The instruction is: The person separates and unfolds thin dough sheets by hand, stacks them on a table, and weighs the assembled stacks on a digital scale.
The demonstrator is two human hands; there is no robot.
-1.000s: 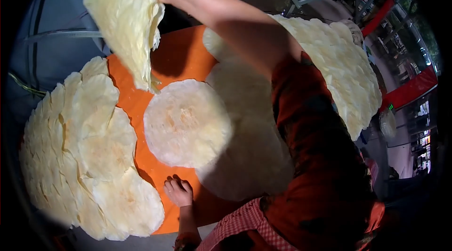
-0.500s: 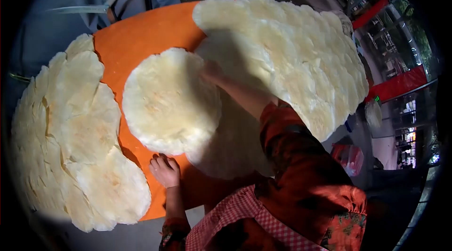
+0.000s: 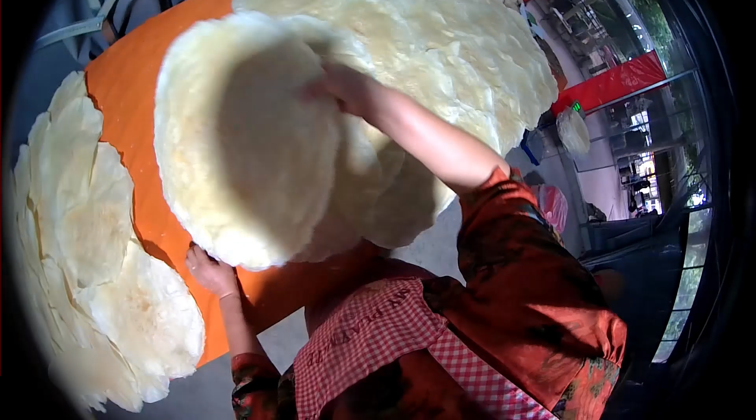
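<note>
Scanning from 9 o'clock, I see a heap of flatbreads (image 3: 102, 207), lapped like roof tiles, perhaps so that many fit in little room. Beside it runs a strip of orange table (image 3: 130, 136).

At 8 o'clock I find the left hand (image 3: 213, 273) low over that strip, fingers loosely bent, right by the 7 o'clock rim of the big flatbread (image 3: 244, 136). I read it as steadying the near side, but cannot tell whether the fingers have hold of the rim.

The big flatbread lies between 9 and 11 o'clock, overlapping other rounds, and seems partly raised; how much of it rests on them I cannot tell. It looks broad, thin and pale cream, with a whiter, slightly ragged rim and a dark shadow over its middle.

Near 12 o'clock the right hand (image 3: 350, 91) has its fingers closed in on the bread's 2 o'clock rim, probably because so wide a sheet steers best from its edge; blur hides the detail.

Toward 1 o'clock I see a lapped spread of rounds (image 3: 433, 42).
</note>
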